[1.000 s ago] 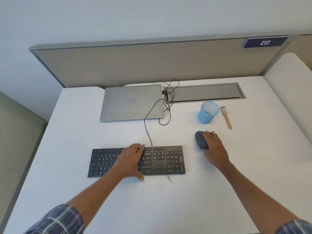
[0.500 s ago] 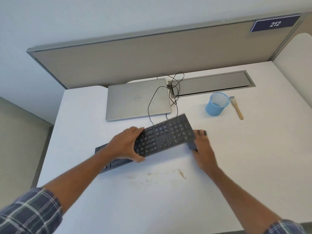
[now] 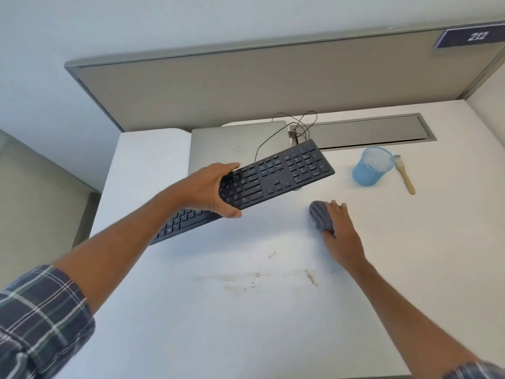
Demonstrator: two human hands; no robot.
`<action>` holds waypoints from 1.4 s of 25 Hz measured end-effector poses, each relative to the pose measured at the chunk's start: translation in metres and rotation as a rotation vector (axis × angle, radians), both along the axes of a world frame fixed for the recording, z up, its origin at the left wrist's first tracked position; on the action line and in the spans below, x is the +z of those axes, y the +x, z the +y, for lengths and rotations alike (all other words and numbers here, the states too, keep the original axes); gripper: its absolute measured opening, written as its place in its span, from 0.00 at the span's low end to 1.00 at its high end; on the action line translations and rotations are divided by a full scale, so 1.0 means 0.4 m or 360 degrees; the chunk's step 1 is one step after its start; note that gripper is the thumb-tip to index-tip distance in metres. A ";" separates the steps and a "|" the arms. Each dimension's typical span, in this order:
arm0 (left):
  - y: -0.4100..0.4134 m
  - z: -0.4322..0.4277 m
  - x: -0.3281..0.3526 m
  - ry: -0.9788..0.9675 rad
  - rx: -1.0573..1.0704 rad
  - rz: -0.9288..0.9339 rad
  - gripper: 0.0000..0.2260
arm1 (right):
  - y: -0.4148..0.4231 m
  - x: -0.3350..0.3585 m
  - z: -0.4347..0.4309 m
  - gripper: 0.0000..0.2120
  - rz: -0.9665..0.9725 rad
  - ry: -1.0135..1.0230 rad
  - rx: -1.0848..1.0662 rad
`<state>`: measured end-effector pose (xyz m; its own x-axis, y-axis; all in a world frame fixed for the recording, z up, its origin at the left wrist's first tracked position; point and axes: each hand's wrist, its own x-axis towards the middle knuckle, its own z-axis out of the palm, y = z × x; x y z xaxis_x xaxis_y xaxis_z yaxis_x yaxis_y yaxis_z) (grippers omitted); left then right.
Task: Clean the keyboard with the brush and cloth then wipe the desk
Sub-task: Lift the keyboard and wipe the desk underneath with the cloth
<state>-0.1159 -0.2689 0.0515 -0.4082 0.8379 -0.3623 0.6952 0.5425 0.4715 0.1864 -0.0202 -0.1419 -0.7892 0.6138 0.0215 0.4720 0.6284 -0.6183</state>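
Left grip [image 3: 210, 187] curls round the black wired keyboard [image 3: 276, 176], tilted above the white worktop [image 3: 273, 337]. Right grip [image 3: 341, 231], flat-fingered, presses the crumpled grey cloth [image 3: 319, 217] down mid-worktop. The wooden brush [image 3: 404, 175] lies toward the back-right corner.

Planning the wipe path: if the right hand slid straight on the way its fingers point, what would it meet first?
Likely the keyboard, its right end lifted above the desk by the left hand; the right hand, on the cloth, might slide under it. Depth is unclear.
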 end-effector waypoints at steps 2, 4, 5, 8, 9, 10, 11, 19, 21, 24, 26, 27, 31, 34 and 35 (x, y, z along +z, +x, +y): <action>-0.009 -0.002 0.009 0.0020 0.0018 0.0003 0.57 | -0.099 -0.036 -0.069 0.34 -0.0053 0.0132 0.0134; -0.019 -0.003 0.009 0.0042 0.0020 0.0017 0.56 | -0.228 -0.051 -0.237 0.35 0.0003 0.0161 0.0361; -0.024 -0.006 0.008 0.0050 0.0018 0.0029 0.56 | -0.284 -0.045 -0.338 0.34 0.0069 0.0135 0.0498; -0.025 -0.009 0.006 0.0053 0.0009 0.0024 0.56 | -0.335 0.014 -0.584 0.31 0.0075 -0.0126 0.0958; -0.024 -0.010 0.007 0.0057 0.0010 0.0009 0.56 | -0.313 0.035 -0.625 0.31 0.0043 -0.0277 0.1069; -0.022 -0.012 0.005 0.0065 0.0005 -0.0012 0.56 | -0.274 0.048 -0.634 0.30 0.0036 -0.0439 0.1086; -0.022 -0.015 0.002 0.0079 0.0001 -0.0023 0.56 | -0.223 0.059 -0.605 0.30 0.0076 -0.0569 0.0989; -0.013 -0.043 -0.033 0.0053 -0.0010 -0.0061 0.54 | 0.308 0.050 0.075 0.30 -0.0183 -0.0044 -0.0308; -0.005 -0.051 -0.040 0.0035 -0.0009 -0.0064 0.54 | 0.278 -0.028 0.002 0.32 -0.0133 0.0084 -0.0294; 0.010 -0.068 -0.043 0.0022 0.0022 -0.0048 0.55 | 0.160 -0.091 -0.264 0.36 -0.0045 0.0173 -0.0182; 0.029 -0.080 -0.037 0.0020 0.0039 -0.0041 0.55 | 0.086 -0.063 -0.476 0.36 0.0060 0.0044 -0.0010; 0.040 -0.085 -0.033 0.0016 0.0053 -0.0036 0.55 | 0.057 -0.043 -0.580 0.35 0.0089 -0.0040 0.0132; 0.081 -0.093 -0.010 0.0000 0.0084 -0.0024 0.55 | 0.043 0.051 -0.750 0.33 0.0231 -0.0534 0.0731; 0.103 -0.108 0.005 0.0021 0.0144 -0.0005 0.55 | 0.074 0.050 -0.484 0.32 0.0371 -0.0496 0.0194; 0.111 -0.114 0.005 0.0028 0.0166 -0.0007 0.55 | 0.074 0.029 -0.365 0.31 0.0340 -0.0382 0.0076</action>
